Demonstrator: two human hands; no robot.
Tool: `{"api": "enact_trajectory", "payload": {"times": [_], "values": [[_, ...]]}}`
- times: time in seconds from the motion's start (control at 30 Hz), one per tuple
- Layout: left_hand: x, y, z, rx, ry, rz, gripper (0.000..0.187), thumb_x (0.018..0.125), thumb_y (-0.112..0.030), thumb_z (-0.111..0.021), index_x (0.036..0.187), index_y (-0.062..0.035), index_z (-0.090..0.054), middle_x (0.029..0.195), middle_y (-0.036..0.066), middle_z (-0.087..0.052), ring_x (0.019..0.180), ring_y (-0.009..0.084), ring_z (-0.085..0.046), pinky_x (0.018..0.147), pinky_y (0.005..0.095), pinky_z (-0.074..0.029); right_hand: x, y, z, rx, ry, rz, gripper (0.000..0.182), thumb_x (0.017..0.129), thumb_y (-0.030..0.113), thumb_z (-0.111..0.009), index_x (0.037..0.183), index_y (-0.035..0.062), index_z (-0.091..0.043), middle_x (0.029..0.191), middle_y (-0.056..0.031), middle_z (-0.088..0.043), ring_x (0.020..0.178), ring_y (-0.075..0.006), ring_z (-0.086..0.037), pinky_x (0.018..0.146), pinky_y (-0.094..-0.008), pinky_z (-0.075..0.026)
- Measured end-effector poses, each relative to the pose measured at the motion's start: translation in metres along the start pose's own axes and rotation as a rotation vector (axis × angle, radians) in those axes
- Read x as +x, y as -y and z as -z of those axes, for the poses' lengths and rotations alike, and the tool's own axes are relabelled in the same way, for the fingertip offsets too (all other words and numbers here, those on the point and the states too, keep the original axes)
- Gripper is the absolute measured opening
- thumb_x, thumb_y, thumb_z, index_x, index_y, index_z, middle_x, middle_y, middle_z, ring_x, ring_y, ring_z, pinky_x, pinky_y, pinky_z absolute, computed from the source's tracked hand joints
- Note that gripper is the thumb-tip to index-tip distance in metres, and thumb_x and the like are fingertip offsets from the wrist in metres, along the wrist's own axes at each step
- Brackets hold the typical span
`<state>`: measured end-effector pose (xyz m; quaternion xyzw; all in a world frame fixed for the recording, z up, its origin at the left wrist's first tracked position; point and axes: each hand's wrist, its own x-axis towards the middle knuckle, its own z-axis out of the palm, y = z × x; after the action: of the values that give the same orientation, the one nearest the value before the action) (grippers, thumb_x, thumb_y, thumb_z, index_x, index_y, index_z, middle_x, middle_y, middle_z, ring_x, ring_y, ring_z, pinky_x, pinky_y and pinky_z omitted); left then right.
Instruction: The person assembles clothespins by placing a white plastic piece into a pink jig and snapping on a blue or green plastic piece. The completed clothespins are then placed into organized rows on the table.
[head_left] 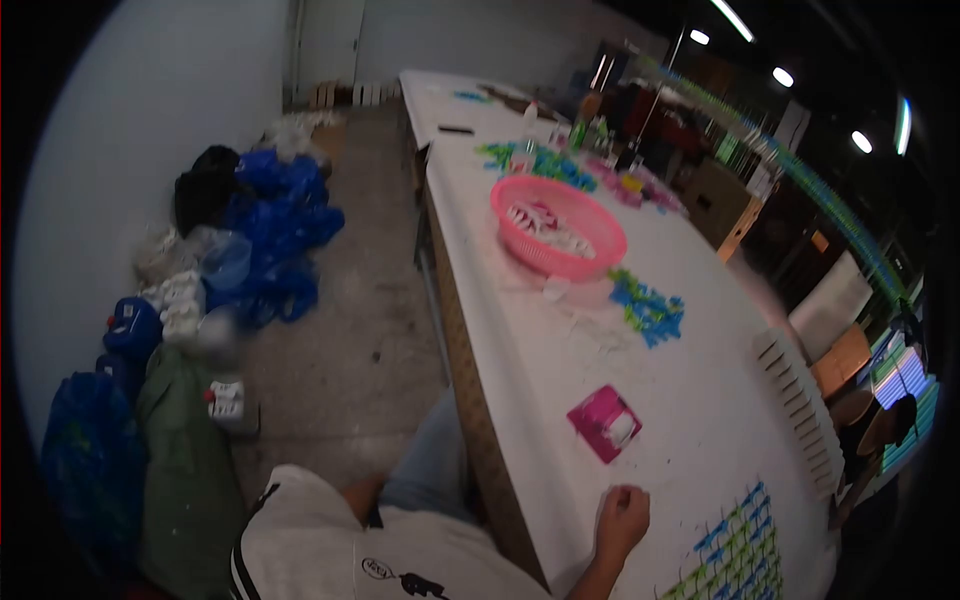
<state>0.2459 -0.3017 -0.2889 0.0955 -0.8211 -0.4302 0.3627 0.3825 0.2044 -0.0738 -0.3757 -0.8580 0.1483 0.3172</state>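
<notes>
My right hand (624, 513) is over the near part of the white table (520, 400), its fingers curled in. Whether anything small is inside them is hidden. Just beyond it lies a magenta square dish (592, 424) with something white in it. To its lower right is a green and blue lattice of small pieces (735, 555) in rows. My left forearm (362, 494) shows beside my lap, but the hand itself is out of sight.
Farther up the table are a pink basket (557, 262) with white and magenta pieces, and blue-green piles (650, 310). A pale slotted rack (800, 410) lines the right edge. Blue bags (280, 230) and jugs (228, 402) stand on the floor to my left.
</notes>
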Motion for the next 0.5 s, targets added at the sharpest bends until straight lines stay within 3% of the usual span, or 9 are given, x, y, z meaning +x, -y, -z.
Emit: {"api": "enact_trajectory", "payload": {"times": [0.1, 0.23, 0.37, 0.5], "values": [[-0.052, 0.022, 0.100, 0.135, 0.159, 0.088, 0.017, 0.093, -0.012, -0.062, 0.103, 0.0006, -0.068, 0.094, 0.015, -0.068, 0.088, 0.0290, -0.063, 0.081, 0.0455, -0.048, -0.001, 0.003, 0.004, 0.024, 0.022, 0.040, 0.014, 0.089, 0.017, -0.065, 0.090, 0.0035, -0.065, 0.084, -0.0106, -0.059, 0.073, -0.0275, -0.061, 0.068, -0.0394, -0.049], [-0.076, 0.040, 0.174, 0.230, 0.320, 0.153, 0.017, 0.093, -0.012, -0.062, 0.103, 0.0006, -0.068, 0.094, 0.015, -0.068, 0.088, 0.0287, -0.063, 0.081, 0.0454, -0.048, -0.002, 0.006, 0.005, 0.049, 0.053, 0.009, 0.015, 0.090, 0.018, -0.065, 0.094, 0.0031, -0.066, 0.085, -0.0099, -0.059, 0.074, -0.0251, -0.060, 0.070, -0.0368, -0.049], [-0.065, 0.053, 0.199, 0.272, 0.431, 0.174, 0.018, 0.094, -0.013, -0.062, 0.103, 0.0006, -0.068, 0.094, 0.015, -0.068, 0.088, 0.0283, -0.063, 0.080, 0.0454, -0.048, -0.004, 0.000, 0.004, 0.046, 0.065, -0.020, 0.014, 0.091, 0.016, -0.065, 0.096, 0.0034, -0.066, 0.085, -0.0095, -0.059, 0.073, -0.0242, -0.059, 0.070, -0.0360, -0.049], [-0.012, 0.074, 0.158, 0.259, 0.527, 0.148, 0.018, 0.094, -0.013, -0.062, 0.103, 0.0006, -0.068, 0.094, 0.015, -0.068, 0.087, 0.0280, -0.063, 0.080, 0.0453, -0.048, -0.001, 0.007, 0.003, 0.080, 0.065, -0.099, 0.013, 0.090, 0.014, -0.066, 0.097, 0.0035, -0.067, 0.086, -0.0089, -0.059, 0.072, -0.0236, -0.058, 0.067, -0.0354, -0.049]]}}
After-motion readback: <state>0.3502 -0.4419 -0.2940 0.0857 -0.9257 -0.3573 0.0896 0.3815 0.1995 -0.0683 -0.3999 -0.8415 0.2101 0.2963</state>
